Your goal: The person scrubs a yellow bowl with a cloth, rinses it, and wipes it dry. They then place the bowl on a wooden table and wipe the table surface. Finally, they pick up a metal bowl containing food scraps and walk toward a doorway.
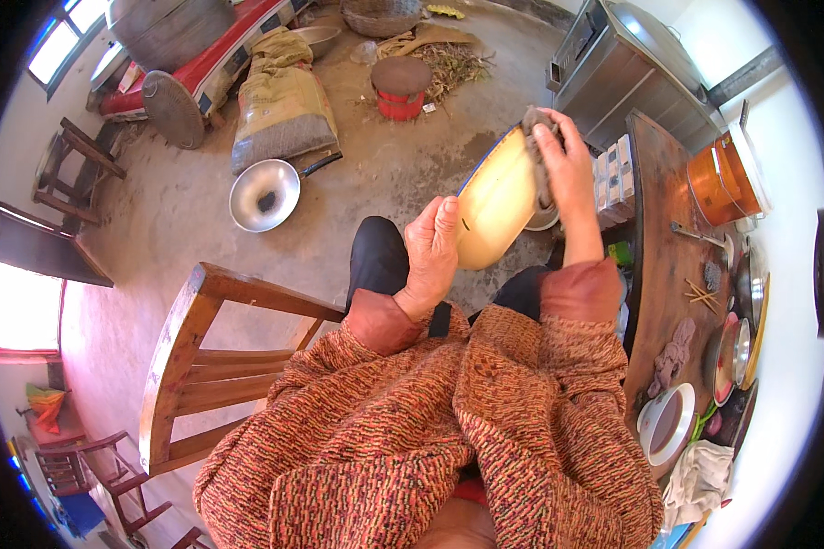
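Observation:
A cream-yellow enamel basin (494,206) with a blue rim is held tilted above my knees. My left hand (430,252) grips its near left edge, thumb up along the side and the other fingers partly hidden. At the far right rim, my right hand (569,174) presses a grey-brown rag (538,160) against the basin, its fingers closed over the cloth. Part of a pale round dish (542,220) shows behind the basin, low down and mostly hidden.
On the floor ahead lie a steel wok (265,196), a filled sack (284,110) and a red round stove (400,87). A wooden chair (247,288) stands at my left. The wooden table (659,229) at right carries an orange bucket (728,178), a white bowl (666,421) and chopsticks (702,295).

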### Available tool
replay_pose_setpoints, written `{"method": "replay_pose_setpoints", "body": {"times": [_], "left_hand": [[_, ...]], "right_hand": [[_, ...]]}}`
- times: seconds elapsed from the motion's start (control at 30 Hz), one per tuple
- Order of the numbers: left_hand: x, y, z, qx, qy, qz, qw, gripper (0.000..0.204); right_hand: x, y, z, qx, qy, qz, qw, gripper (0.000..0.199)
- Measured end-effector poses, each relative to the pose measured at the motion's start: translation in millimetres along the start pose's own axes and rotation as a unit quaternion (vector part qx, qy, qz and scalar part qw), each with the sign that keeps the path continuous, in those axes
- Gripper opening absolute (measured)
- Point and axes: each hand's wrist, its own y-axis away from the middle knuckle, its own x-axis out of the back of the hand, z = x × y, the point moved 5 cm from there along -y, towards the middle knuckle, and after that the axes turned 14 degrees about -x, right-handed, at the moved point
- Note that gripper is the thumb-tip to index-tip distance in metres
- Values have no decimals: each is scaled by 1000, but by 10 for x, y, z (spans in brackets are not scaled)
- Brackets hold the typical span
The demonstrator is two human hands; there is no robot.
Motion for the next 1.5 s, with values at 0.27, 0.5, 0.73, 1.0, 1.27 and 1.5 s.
{"method": "replay_pose_setpoints", "body": {"times": [0.27,0.5,0.73,1.0,1.27,1.5], "left_hand": [[110,-121,159,-41,-110,13,993,36],[47,-165,48,-21,-56,-27,998,30],[6,-144,215,-60,-77,-50,994,35],[19,-70,272,-57,-34,-76,995,31],[191,-152,145,-39,-23,-61,997,35],[155,-286,104,-6,-106,-171,980,35]], "right_hand": [[-170,710,-460,263,126,143,946,22],[-453,1079,-356,330,181,54,925,21],[137,15,-217,116,6,-3,993,38],[240,-311,695,-202,-283,-199,916,43],[330,-295,403,-121,-258,-247,926,29],[245,-35,-128,-25,-44,-224,973,34]]}}
